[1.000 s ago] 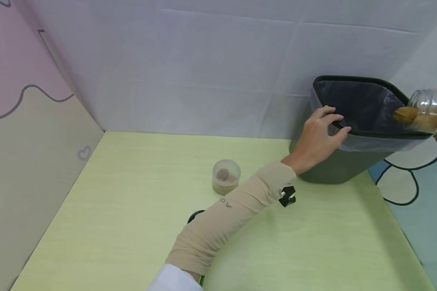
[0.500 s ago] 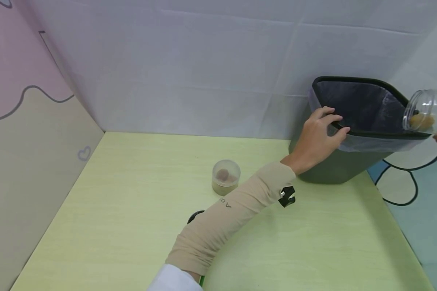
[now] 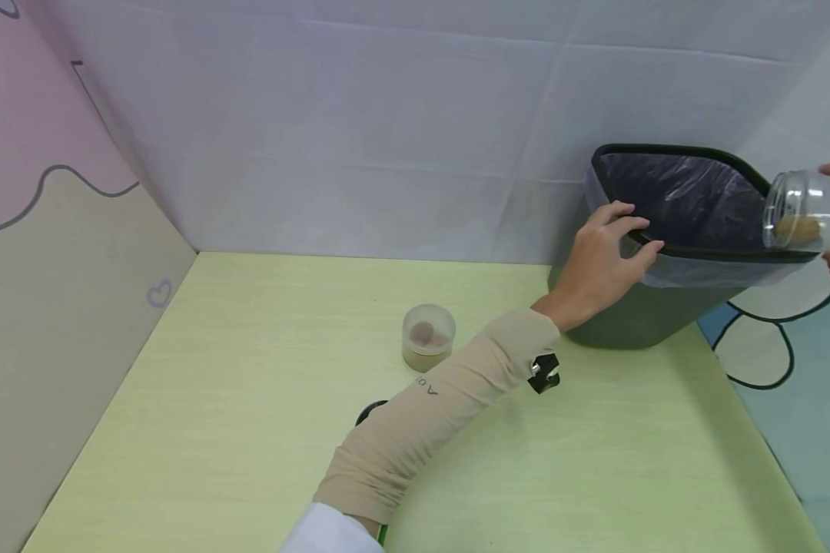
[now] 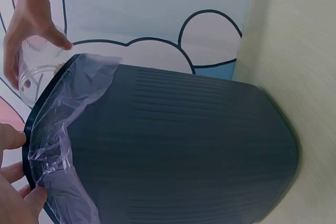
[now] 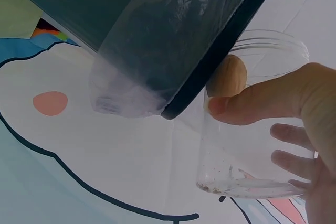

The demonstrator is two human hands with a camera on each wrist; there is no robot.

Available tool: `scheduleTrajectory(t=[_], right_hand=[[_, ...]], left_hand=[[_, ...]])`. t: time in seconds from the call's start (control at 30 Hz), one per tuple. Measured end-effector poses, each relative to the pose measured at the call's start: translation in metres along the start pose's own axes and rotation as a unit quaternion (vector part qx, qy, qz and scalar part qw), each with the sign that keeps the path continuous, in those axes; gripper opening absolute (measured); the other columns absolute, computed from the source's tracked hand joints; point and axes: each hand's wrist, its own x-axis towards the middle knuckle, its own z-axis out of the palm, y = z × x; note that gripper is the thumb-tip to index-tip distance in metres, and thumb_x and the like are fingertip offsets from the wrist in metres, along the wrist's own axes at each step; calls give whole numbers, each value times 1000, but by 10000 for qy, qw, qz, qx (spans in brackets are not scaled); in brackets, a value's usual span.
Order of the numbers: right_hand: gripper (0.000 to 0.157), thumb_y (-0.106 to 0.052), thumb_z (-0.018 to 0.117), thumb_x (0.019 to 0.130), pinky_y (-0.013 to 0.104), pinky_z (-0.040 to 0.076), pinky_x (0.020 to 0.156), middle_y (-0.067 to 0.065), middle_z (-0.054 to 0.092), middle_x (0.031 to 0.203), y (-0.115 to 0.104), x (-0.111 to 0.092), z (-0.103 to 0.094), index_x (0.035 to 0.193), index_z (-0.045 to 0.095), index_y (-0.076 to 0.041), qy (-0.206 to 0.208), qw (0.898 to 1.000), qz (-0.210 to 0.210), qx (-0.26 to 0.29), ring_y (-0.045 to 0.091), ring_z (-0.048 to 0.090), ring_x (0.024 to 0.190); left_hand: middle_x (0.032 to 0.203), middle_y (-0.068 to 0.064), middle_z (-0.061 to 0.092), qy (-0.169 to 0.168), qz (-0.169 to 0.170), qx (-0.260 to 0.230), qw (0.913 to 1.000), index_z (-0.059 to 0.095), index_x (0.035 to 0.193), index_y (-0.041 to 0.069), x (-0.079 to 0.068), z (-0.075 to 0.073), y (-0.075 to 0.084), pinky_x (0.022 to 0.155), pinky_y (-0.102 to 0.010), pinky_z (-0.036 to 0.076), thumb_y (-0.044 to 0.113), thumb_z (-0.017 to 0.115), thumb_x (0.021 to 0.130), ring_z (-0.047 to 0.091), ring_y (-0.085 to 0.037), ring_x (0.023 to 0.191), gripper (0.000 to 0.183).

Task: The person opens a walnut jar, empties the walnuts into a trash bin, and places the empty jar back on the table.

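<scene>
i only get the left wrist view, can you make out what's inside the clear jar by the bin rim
Observer: Yes, the right wrist view shows a brown rounded piece inside the clear jar, near its mouth.

Operator: anything down at the base end

Observer: In that same view, small dark specks lie near the base.

Operator: ok and what's out beyond my picture

Observer: The head view shows a small clear tub standing on the table, left of the bin in the picture.
</scene>
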Motion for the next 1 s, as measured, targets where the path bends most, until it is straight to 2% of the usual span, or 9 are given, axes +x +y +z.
scheduleTrajectory(t=[0.23,0.4,0.57,0.8,1.0], right_hand=[[116,28,67,51,59,6,110,21,7,155,3,6,1,150,16,-6,-520,9955,547,-580,40,4,141],[120,25,71,52,56,3,111,18,0,156,2,10,-2,151,13,-9,-941,9855,908,-1078,37,-2,142],[122,26,71,53,55,2,110,17,-6,156,-2,15,0,151,9,-9,-1184,9791,1138,-1201,36,-6,142],[118,28,67,55,58,6,109,18,-5,156,-15,22,-5,151,9,-9,-1196,9782,1298,-1093,40,-2,141],[119,32,65,50,58,10,109,19,2,156,-17,21,2,150,16,-8,-777,9864,1232,-763,42,4,141]], left_hand=[[140,-4,43,-5,26,-70,10000,60,125,9,-1,1,1,99,-7,25,28,58,94,32,-5,133,36],[140,-4,43,-21,61,-80,9999,60,125,8,-1,1,2,99,-7,25,28,58,95,31,-5,134,36],[141,-4,43,-48,63,-88,9999,60,125,8,-1,1,3,99,-7,25,27,58,95,29,-5,134,36],[140,-5,43,-9,70,-85,9999,61,124,8,0,0,2,98,-6,25,27,58,94,33,-6,132,36],[140,-6,44,57,83,-82,9999,61,124,7,0,-3,0,99,-7,25,26,59,94,34,-6,132,36]])
